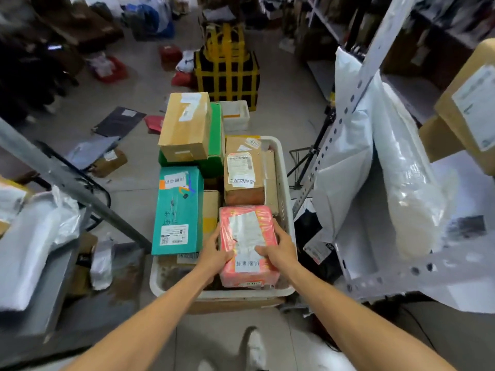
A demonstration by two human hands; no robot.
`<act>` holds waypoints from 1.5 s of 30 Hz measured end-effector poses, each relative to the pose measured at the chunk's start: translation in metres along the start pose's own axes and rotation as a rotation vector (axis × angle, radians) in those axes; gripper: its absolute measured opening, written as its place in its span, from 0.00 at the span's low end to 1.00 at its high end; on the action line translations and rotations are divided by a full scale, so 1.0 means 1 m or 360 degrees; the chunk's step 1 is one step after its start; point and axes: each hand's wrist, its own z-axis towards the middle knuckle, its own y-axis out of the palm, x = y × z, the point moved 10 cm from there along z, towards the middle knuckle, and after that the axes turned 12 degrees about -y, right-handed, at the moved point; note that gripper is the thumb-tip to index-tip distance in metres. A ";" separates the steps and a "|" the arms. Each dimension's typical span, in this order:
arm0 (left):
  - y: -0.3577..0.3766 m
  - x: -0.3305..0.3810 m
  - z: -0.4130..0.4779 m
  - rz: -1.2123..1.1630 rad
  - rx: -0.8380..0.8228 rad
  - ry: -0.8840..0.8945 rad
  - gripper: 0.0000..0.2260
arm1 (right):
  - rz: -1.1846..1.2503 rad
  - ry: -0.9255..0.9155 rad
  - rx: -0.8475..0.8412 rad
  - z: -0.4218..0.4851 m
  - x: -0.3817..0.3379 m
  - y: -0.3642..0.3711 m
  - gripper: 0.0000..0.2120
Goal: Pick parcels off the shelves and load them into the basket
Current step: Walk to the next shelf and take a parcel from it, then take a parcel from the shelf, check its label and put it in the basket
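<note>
A white plastic basket (pixel 284 183) stands on the floor in front of me, packed with parcels. A pink parcel (pixel 247 223) with white labels lies at its near right corner. My left hand (pixel 217 251) grips the parcel's left edge and my right hand (pixel 278 247) grips its right edge, thumbs on top. Beside it lies a teal box (pixel 178 210). Farther back sit a brown labelled box (pixel 242 170), a tan cardboard box (pixel 186 124) and a green box (pixel 217 137) under it.
Metal shelving (pixel 356 103) on the right holds white poly bags (pixel 375 167) and a cardboard box (pixel 466 108). A shelf on the left carries a white bag (pixel 32 236). Loose parcels litter the floor; a black-and-yellow strapped bundle (pixel 227 73) stands beyond the basket. My shoe (pixel 254 346) is below.
</note>
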 end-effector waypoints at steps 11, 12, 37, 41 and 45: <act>-0.002 -0.004 -0.001 0.0390 0.0177 0.0023 0.32 | 0.0043 0.0032 0.0003 0.001 0.016 0.009 0.40; -0.002 -0.005 -0.001 0.0389 0.0166 0.0026 0.32 | 0.0040 0.0023 -0.0007 0.000 0.016 0.009 0.40; -0.028 0.092 -0.033 0.1446 0.0299 0.0496 0.19 | -0.0886 -0.0227 -0.0446 -0.016 -0.079 0.017 0.30; -0.033 0.126 -0.060 0.1729 0.0340 0.0635 0.16 | -0.1515 -0.0352 -0.0697 -0.023 -0.120 0.028 0.32; -0.043 0.155 -0.090 0.1829 0.0424 0.0738 0.16 | -0.1708 -0.0481 -0.0671 -0.030 -0.161 0.027 0.32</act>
